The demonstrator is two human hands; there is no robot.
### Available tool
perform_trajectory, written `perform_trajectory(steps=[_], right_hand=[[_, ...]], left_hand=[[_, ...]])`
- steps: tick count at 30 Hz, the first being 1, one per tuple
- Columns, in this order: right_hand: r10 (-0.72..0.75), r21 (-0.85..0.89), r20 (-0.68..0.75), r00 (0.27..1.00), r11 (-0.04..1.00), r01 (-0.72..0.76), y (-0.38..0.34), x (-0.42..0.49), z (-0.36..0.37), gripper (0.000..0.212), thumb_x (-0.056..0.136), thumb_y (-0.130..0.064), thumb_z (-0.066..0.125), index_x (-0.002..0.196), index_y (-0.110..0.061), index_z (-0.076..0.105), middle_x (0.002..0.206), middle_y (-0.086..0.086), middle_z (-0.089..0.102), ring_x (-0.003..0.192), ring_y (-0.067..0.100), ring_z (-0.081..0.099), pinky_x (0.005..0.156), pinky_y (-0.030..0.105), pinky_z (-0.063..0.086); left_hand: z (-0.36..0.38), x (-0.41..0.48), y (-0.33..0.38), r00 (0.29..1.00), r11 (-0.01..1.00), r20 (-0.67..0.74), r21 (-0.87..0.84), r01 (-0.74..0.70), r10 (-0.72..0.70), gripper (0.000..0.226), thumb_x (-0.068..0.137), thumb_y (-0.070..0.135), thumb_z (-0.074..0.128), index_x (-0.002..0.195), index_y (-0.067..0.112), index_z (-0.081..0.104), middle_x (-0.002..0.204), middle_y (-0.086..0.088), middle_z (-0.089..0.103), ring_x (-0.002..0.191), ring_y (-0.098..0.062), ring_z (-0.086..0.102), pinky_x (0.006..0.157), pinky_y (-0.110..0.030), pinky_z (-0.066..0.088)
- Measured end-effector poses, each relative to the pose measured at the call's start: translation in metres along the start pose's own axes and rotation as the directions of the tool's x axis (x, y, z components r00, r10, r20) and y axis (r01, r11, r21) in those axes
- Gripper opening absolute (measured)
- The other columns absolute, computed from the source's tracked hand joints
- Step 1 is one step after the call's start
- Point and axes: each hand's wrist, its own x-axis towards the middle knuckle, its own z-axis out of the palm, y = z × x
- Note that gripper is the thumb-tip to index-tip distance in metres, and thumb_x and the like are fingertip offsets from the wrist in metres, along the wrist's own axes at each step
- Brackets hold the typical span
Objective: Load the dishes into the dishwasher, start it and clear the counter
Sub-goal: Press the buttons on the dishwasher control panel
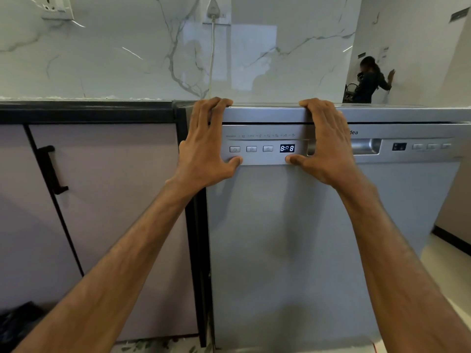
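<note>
A silver dishwasher (293,238) fills the middle of the head view with its door closed. Its control panel (260,149) has three buttons and a lit display (287,148) showing digits. My left hand (206,146) lies on the panel's left end, fingers hooked over the top edge of the machine and thumb under the power button. My right hand (323,143) lies on the panel to the right of the display, fingers curled over the top edge, covering part of the recessed door handle (364,147). No dishes show.
A lilac cabinet door with a black handle (52,169) stands to the left under a dark counter edge (86,110). A plugged cable (212,54) runs down the marble wall. Another person (372,80) stands at the far right. Something dark lies on the floor bottom left (17,322).
</note>
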Motion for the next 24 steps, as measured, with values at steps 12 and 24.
perform_trajectory(steps=[12, 24], right_hand=[[-0.009, 0.030, -0.003, 1.000, 1.000, 0.009, -0.0009, -0.0005, 0.0007, 0.100, 0.063, -0.034, 0.092, 0.145, -0.018, 0.037, 0.146, 0.005, 0.042, 0.139, 0.026, 0.038, 0.121, 0.057, 0.022], [-0.010, 0.020, -0.014, 1.000, 1.000, 0.011, -0.0028, -0.0009, 0.0023, 0.101, 0.062, -0.034, 0.088, 0.147, -0.018, 0.036, 0.148, 0.004, 0.040, 0.143, 0.025, 0.032, 0.122, 0.056, 0.020]], left_hand=[[0.0009, -0.0002, -0.0015, 1.000, 1.000, 0.000, -0.005, -0.001, 0.001, 0.101, 0.066, 0.049, 0.079, 0.149, 0.014, 0.034, 0.145, -0.007, 0.034, 0.135, -0.019, 0.033, 0.065, -0.016, 0.044], [0.0030, 0.0004, -0.0011, 1.000, 1.000, -0.008, -0.004, -0.004, 0.004, 0.101, 0.064, 0.047, 0.079, 0.148, 0.012, 0.035, 0.143, -0.008, 0.035, 0.134, -0.020, 0.034, 0.067, -0.007, 0.036]])
